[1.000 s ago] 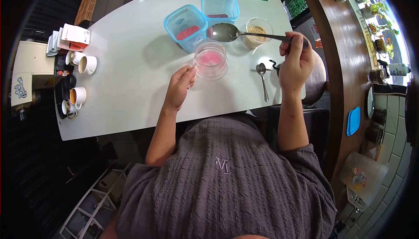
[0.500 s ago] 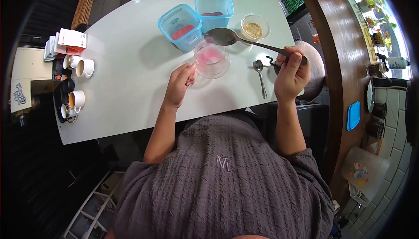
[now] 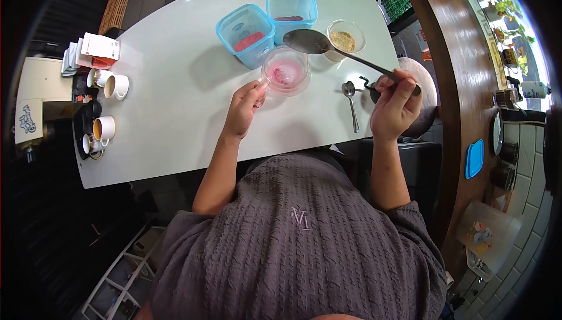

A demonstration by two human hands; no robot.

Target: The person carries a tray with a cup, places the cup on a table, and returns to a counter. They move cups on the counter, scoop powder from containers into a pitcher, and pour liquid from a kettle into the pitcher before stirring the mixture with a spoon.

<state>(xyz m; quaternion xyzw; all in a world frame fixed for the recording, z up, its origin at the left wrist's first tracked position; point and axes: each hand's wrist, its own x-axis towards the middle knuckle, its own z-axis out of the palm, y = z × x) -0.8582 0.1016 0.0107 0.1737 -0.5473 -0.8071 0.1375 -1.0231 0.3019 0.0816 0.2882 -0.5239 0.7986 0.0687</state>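
Two hands (image 3: pixel 246 109) (image 3: pixel 395 109), two spoons (image 3: pixel 307 41) (image 3: pixel 352 109), two blue tubs (image 3: pixel 247 34) (image 3: pixel 291 7), one clear jar (image 3: pixel 285 74).

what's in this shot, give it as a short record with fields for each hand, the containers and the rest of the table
left hand: fingertips pinch the near rim of the clear tub, which holds pink stuff
right hand: grips the large spoon by its handle end, bowl raised just beyond the clear tub
blue tub: open, red contents
second blue tub: open, behind and to the right, thin red layer
small tub: tan granules
small spoon: lying on the white table
mugs: at the table's left edge
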